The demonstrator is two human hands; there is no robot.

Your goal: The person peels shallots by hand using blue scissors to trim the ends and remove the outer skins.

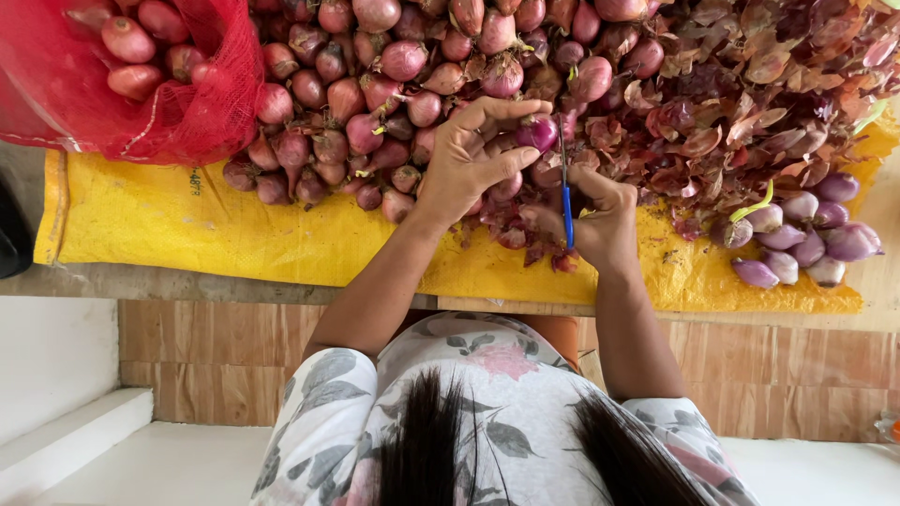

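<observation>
Two bare hands work at the middle of the frame, over a big heap of shallots. Left hand (pixel 473 155) is curled round one shallot (pixel 538 132), thumb and fingertips pinching it, the index finger arched over the top; so closed on it, not flat. That shallot looks part-peeled, purple and shiny, held just above the heap, touching the blade tip of a small knife (pixel 566 192). Right hand (pixel 600 217) is fisted tight round the knife's blue handle, blade pointing up twd the held shallot. Hands are close together, approx touching at the fingers.

Unpeeled shallots (pixel 375 103) fill the top-left and centre, reddish-brown, some w/ green sprouts. Loose dry skins (pixel 741 94) are piled at the top right, next to the right hand. Peeled shallots (pixel 806 234), pale purple, sit in a small group at the right edge, well apart from both hands. Red mesh sack (pixel 141 84) w/ more shallots inside lies at the top left, touching the heap. All of it rests on a yellow woven sheet (pixel 216 234) spread over a ledge. Below that, brown tiled floor (pixel 216 356). Person's floral top (pixel 487 412) and dark hair show at the bottom.
</observation>
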